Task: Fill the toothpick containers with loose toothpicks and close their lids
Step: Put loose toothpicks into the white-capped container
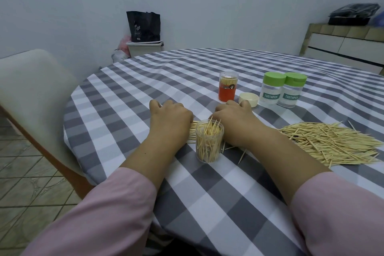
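Observation:
A clear open container (209,143), partly filled with upright toothpicks, stands on the checked tablecloth (207,197) near me. Just behind it lies a small bundle of toothpicks (192,131), held from both ends: my left hand (170,118) grips it with knuckles up and fingers curled down, and my right hand (234,118) curls round its other end. The container and my hands hide most of the bundle. A large loose pile of toothpicks (332,143) lies to the right. A white lid (248,99) sits upturned beyond my right hand.
An orange-labelled full container (227,89) stands behind the hands. Two clear jars with green lids (273,89) (292,91) marked TOOTHPICK stand at the right. A pale chair (31,89) stands left of the round table. A bin (144,47) and a cabinet (342,48) are by the wall.

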